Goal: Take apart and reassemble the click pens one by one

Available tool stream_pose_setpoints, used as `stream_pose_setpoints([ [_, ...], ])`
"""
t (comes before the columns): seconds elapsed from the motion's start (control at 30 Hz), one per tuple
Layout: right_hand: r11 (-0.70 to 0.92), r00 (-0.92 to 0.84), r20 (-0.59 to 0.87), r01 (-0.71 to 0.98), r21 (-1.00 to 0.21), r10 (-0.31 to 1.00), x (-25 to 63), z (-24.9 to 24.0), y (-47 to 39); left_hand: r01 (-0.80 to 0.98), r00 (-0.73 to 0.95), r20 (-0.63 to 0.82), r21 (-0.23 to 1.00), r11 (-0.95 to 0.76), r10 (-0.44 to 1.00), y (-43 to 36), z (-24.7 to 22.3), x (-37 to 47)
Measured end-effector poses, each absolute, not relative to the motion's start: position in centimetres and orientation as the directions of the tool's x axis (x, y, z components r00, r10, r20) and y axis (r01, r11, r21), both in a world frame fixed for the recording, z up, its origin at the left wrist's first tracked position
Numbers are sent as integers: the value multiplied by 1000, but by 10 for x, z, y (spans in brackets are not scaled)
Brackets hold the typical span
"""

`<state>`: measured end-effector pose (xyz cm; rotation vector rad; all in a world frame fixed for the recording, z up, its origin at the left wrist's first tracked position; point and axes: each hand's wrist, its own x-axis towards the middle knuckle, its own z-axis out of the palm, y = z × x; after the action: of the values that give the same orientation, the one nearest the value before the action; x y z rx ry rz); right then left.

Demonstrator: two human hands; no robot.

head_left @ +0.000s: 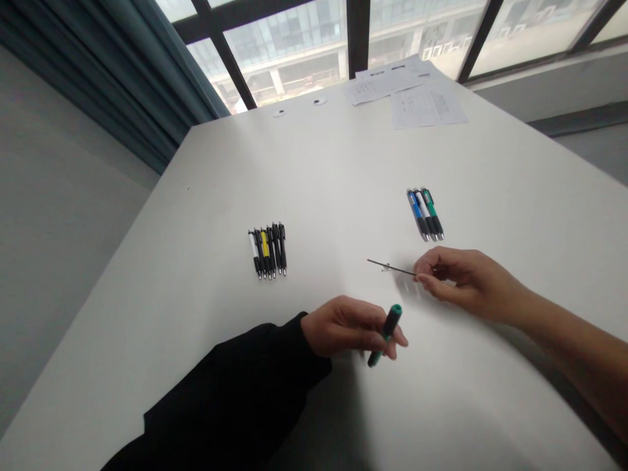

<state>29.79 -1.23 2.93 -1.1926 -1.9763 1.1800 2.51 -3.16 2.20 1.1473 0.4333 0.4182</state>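
Note:
My left hand (pixel 356 327), in a black sleeve, grips a green and black pen barrel (pixel 392 322) that tilts upward to the right. To its upper right, my right hand (pixel 449 278) pinches a thin dark rod (pixel 387 265), like a pen refill, pointing left. Just under the rod lies a small metallic piece (pixel 386 267), too small to make out. Beyond my right hand, three pens (pixel 425 214) in blue, white and green lie side by side. Left of centre, a row of several pens (pixel 267 252), mostly black, with one white and one yellow, lies on the table.
The white table (pixel 314 163) reaches to the window. Sheets of paper (pixel 426 104) lie at its far right edge, and two small white pieces with dark spots (pixel 320 101) lie at the far edge. A blue-grey curtain (pixel 132 72) hangs at the left.

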Motion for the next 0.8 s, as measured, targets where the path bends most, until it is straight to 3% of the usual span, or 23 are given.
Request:
stream_pose_setpoints([
  [0.13, 58, -376, -4, 154, -986, 926, 302, 31, -12, -74, 820, -151, 929, 363, 552, -32, 19, 27],
  [0.3, -106, -373, -32, -178, -978, 927, 308, 42, -10, -99, 844, -104, 934, 343, 526, -31, 21, 28],
  [0.47, -168, -302, -96, -220, -961, 949, 308, 48, -10, -78, 846, -115, 940, 333, 521, -30, 21, 27],
  [0.8, -129, -308, -49, -242, -962, 950, 303, 43, -7, -9, 860, -112, 972, 234, 498, -27, 24, 26],
])
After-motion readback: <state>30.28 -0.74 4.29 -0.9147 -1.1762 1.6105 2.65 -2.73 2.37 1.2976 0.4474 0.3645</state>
